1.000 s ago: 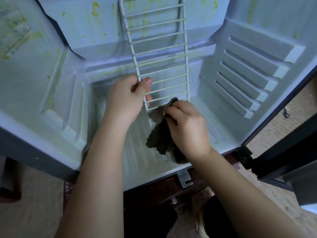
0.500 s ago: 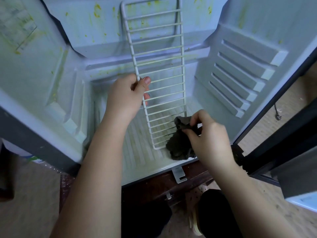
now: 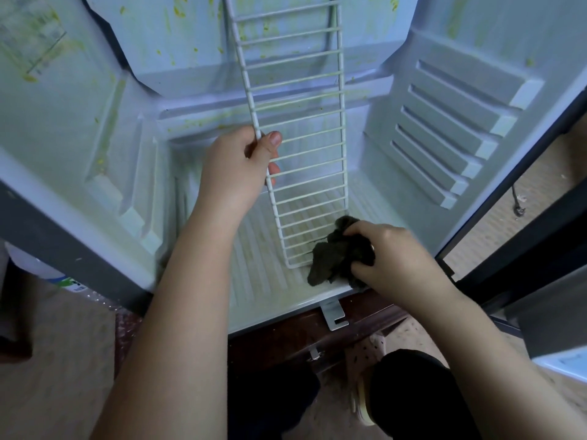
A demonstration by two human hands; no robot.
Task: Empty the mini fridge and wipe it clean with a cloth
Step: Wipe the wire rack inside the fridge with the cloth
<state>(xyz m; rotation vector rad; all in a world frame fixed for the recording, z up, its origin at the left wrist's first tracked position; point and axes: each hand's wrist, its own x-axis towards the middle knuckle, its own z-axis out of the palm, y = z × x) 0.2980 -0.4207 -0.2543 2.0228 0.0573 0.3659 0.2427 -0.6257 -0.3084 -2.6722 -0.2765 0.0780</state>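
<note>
A: Obs. The left hand [image 3: 235, 166] has fingers and thumb curled round the left rail of the wire rack [image 3: 305, 122], which stands tilted inside the mini fridge [image 3: 79, 122]. The right hand [image 3: 390, 255] is bunched around the dark cloth [image 3: 336, 258], just below and right of the left hand. The cloth touches the rack's lower right corner and the ribbed floor [image 3: 263, 281].

B: Step, as I judge it — wiping the rack's lower rungs. Method?

A: Brace the rack firmly with the left hand so it cannot skate. Pinch each rung in the cloth and draw along it, not across.

B: Remaining work?

A: Plenty — yellow-green stains [image 3: 178, 7] sit on the wall above the left hand. Refold to a clean face first.
</note>
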